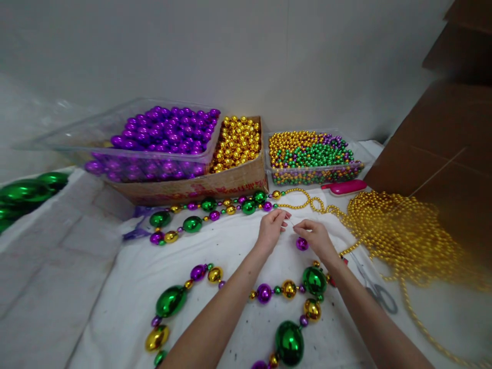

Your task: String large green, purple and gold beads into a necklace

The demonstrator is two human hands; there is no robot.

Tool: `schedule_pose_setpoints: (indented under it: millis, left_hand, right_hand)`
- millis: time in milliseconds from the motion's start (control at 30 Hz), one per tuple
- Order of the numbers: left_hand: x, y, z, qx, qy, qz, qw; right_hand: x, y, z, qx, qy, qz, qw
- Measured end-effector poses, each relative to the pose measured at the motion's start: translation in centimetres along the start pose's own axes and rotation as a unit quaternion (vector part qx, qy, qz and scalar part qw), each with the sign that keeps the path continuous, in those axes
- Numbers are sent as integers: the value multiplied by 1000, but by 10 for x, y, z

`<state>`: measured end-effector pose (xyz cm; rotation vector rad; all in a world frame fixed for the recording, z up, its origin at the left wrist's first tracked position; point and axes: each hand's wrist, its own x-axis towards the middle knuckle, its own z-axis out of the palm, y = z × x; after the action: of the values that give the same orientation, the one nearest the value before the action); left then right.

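My left hand (pixel 271 226) and my right hand (pixel 312 237) are close together over the white cloth, fingers pinched. Between their fingertips runs a thin, pale strand (pixel 289 220), string or wire; I cannot tell which. A purple bead (pixel 302 244) hangs or lies just below my right fingers. Nearer to me, a strand of large green, gold and purple beads (pixel 289 289) curves across the cloth, partly hidden by my forearms. Beyond my hands, a second beaded strand (pixel 192 224) lies doubled, joined at its right end to small gold beads (pixel 295 199).
At the back stand a clear tub of purple beads (pixel 165 130), a cardboard box of gold beads (pixel 238 141) and a clear bin of mixed small beads (pixel 315 154). A pink-handled tool (pixel 348 187), gold bead pile (pixel 407 236) and scissors (pixel 384 300) lie rightward, near brown cardboard (pixel 434 138).
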<state>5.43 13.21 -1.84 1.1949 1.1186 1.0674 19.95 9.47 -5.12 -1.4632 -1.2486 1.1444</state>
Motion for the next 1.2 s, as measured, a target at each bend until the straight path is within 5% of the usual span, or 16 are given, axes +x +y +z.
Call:
schedule_pose_setpoints:
  millis: [200, 367, 633, 867, 1200]
  left_hand:
    - [-1, -7, -3, -7, -34, -21, 999]
    - [2, -12, -8, 25, -54, -42, 997]
    - [2, -30, -14, 102, 52, -74, 991]
    - [2, -19, -24, -79, 19, -172, 982]
    - [-18, 9, -57, -352, 56, -206, 911]
  right_hand:
    - [-7, 6, 5, 137, 56, 83, 986]
    - [-11, 3, 11, 223, 133, 90, 962]
    - [-30, -15, 2, 260, 223, 17, 939]
    - [-54, -20, -9, 197, 236, -5, 952]
    - [-76, -23, -11, 121, 196, -11, 973]
